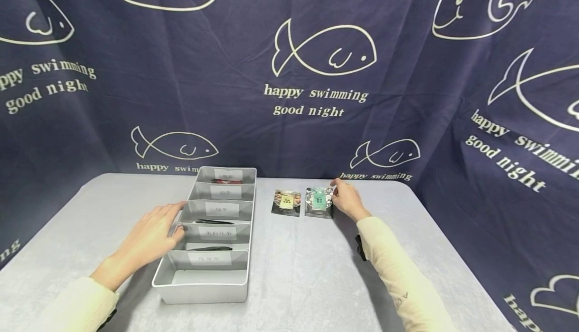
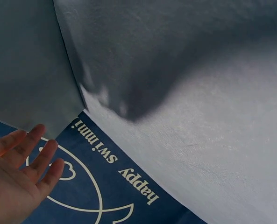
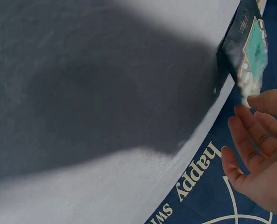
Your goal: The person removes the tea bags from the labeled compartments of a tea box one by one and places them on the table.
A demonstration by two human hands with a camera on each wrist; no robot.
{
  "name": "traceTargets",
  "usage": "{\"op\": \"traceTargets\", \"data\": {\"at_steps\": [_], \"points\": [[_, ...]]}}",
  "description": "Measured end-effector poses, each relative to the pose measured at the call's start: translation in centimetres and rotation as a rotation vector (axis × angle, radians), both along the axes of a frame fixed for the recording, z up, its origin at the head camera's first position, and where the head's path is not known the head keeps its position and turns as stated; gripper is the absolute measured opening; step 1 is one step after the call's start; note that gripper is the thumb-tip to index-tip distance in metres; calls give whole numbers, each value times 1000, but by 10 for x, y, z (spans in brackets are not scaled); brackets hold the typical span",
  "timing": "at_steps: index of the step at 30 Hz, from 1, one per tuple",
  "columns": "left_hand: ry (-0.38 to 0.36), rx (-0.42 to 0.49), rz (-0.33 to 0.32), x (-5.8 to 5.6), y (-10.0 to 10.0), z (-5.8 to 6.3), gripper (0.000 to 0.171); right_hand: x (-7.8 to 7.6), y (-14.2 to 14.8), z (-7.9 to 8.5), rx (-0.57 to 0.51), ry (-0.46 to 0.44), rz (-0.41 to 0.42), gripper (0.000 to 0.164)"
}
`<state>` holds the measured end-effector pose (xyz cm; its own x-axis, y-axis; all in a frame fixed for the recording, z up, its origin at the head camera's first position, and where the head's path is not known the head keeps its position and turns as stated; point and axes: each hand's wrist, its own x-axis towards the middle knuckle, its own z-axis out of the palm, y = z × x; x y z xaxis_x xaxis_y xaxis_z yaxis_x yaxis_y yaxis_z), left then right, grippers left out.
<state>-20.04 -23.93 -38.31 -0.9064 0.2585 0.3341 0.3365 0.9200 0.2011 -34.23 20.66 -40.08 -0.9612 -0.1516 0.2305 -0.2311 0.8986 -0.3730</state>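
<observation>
My right hand (image 1: 347, 198) pinches the upper corner of a sachet with a green label (image 3: 255, 49) between thumb and index finger, its other fingers spread apart. To the left of it lies a second dark sachet with a yellow label (image 1: 286, 202). My left hand (image 1: 151, 231) rests along the left side of a long grey divided box (image 1: 203, 292), fingertips at its rim; its fingers (image 2: 44, 156) look relaxed and hold nothing. Inside the box, paper labels with Chinese characters mark the compartments. A red packet (image 1: 226, 181) is in the rearmost, and dark packets (image 1: 210, 249) show in two nearer ones.
The pale grey table (image 1: 298, 276) reaches back to a dark blue curtain (image 1: 316, 141) printed with white fish and lettering. This curtain also hangs at both sides. The front compartment's floor shows bare.
</observation>
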Motion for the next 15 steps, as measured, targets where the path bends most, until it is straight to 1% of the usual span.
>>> {"op": "traceTargets", "data": {"at_steps": [3, 7, 15], "points": [[1, 2, 0, 0, 1, 0, 56, 0, 0, 0, 34, 5, 4, 34], [8, 0, -1, 0, 1, -1, 56, 2, -2, 3, 59, 33, 31, 31], [13, -2, 0, -1, 0, -2, 56, 14, -18, 20, 54, 96, 144, 27]]}}
